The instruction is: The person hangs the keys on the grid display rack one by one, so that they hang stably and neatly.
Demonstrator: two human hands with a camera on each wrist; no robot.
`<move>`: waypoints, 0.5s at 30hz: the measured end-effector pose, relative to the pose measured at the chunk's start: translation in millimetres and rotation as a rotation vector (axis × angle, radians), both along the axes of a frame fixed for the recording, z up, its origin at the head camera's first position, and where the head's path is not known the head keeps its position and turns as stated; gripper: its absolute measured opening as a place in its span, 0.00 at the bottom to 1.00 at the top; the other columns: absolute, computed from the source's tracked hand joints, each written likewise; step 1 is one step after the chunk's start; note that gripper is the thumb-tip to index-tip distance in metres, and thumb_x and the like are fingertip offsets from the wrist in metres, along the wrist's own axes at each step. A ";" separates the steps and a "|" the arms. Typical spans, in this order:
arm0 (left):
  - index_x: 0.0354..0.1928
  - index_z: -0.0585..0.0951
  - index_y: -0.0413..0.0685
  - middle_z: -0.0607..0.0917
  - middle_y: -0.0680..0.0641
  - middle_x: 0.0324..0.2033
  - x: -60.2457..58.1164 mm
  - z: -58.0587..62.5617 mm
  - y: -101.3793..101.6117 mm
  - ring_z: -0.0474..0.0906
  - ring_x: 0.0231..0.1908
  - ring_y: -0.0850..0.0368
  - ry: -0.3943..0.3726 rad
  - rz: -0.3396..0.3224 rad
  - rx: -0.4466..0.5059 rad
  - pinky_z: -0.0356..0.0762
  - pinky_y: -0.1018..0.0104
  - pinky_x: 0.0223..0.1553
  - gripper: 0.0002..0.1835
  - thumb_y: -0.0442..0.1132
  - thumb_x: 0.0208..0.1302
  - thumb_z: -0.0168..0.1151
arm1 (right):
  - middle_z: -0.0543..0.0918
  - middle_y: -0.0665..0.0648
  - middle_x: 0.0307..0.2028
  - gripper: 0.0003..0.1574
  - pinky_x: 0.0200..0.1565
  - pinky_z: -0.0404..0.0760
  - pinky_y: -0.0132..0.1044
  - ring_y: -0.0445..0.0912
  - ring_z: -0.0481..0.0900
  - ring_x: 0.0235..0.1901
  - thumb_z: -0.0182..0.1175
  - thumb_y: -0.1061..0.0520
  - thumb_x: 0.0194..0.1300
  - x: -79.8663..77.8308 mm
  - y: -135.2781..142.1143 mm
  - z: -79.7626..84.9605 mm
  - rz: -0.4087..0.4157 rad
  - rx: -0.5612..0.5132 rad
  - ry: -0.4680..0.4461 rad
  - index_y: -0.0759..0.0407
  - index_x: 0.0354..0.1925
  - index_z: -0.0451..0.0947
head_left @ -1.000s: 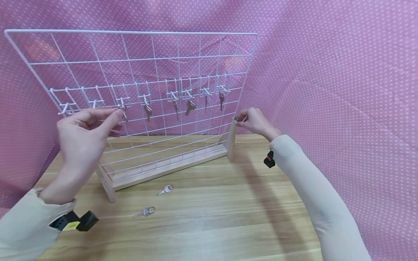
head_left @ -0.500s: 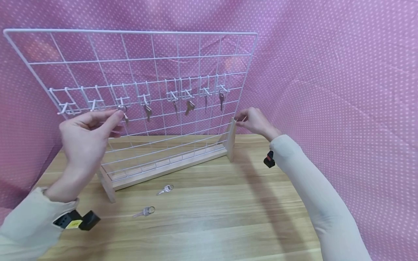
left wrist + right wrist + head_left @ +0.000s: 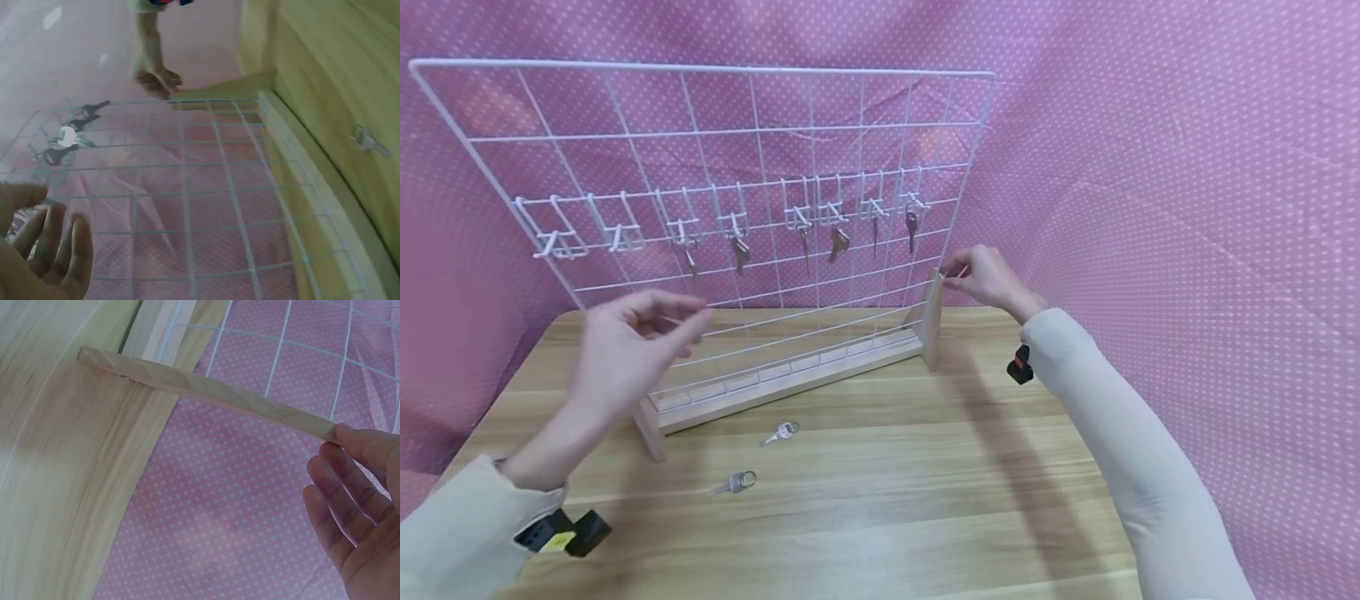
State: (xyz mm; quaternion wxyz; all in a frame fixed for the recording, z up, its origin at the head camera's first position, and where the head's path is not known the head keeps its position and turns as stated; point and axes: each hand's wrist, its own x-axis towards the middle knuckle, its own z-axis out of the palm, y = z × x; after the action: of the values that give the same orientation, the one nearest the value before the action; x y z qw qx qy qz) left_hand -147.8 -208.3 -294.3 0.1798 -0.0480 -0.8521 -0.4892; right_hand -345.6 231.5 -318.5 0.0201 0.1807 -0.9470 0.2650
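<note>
My left hand, blurred by motion, hangs in front of a white wire grid rack with fingers loosely curled and nothing between them. Just above it, a key dangles from the third hook from the left. My right hand pinches the top of the rack's right wooden side support between thumb and index finger; the right wrist view shows its other fingers apart from the wood. Several more keys, such as a brownish key, hang on the hooks farther right.
Two keys with rings lie on the wooden table: a nearer key and a farther key. The two leftmost hooks, including the end hook, carry no keys. Pink dotted cloth surrounds the table.
My left hand has let go of the key on the third hook and moved down and slightly right, away from it. The right hand keeps its place on the support.
</note>
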 end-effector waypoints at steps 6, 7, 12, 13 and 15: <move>0.47 0.89 0.49 0.92 0.53 0.37 1.2 -39.4 -0.9 0.82 0.31 0.68 -0.150 -0.148 -0.229 0.80 0.71 0.29 0.14 0.50 0.68 0.73 | 0.91 0.63 0.45 0.13 0.44 0.85 0.42 0.52 0.85 0.41 0.69 0.60 0.70 0.7 1.3 1.8 0.002 -0.012 -0.002 0.61 0.52 0.87; 0.47 0.90 0.50 0.92 0.51 0.37 0.3 -47.1 -1.8 0.82 0.32 0.68 -0.177 -0.172 -0.260 0.79 0.71 0.29 0.13 0.50 0.68 0.74 | 0.91 0.63 0.45 0.13 0.44 0.85 0.42 0.52 0.85 0.41 0.69 0.60 0.70 0.7 1.4 1.7 0.001 -0.012 -0.003 0.61 0.52 0.87; 0.42 0.90 0.50 0.91 0.52 0.35 -4.9 -86.7 -8.1 0.80 0.31 0.67 -0.222 -0.310 -0.338 0.79 0.72 0.30 0.09 0.43 0.63 0.77 | 0.91 0.63 0.46 0.13 0.45 0.85 0.42 0.52 0.85 0.42 0.69 0.60 0.70 0.4 1.1 0.2 -0.007 -0.009 -0.001 0.61 0.52 0.87; 0.41 0.90 0.49 0.91 0.53 0.34 -5.0 -94.6 -9.8 0.79 0.31 0.67 -0.222 -0.331 -0.354 0.79 0.73 0.31 0.08 0.41 0.62 0.77 | 0.91 0.63 0.46 0.13 0.45 0.85 0.43 0.53 0.85 0.42 0.69 0.60 0.70 0.3 0.9 -0.1 -0.006 -0.009 0.000 0.61 0.52 0.87; 0.41 0.89 0.48 0.90 0.55 0.32 -3.1 -108.8 -13.5 0.78 0.30 0.69 -0.234 -0.367 -0.383 0.78 0.74 0.31 0.09 0.39 0.60 0.78 | 0.91 0.63 0.46 0.13 0.46 0.85 0.43 0.53 0.85 0.43 0.69 0.60 0.70 0.5 0.3 -0.5 -0.007 -0.011 -0.005 0.61 0.52 0.87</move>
State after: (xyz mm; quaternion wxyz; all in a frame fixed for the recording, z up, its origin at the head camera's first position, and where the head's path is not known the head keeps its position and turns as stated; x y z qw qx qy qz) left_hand -150.9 -221.8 -403.1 -0.0237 -0.1774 -0.9210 -0.3459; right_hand -345.1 231.8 -319.0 0.0197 0.1767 -0.9462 0.2704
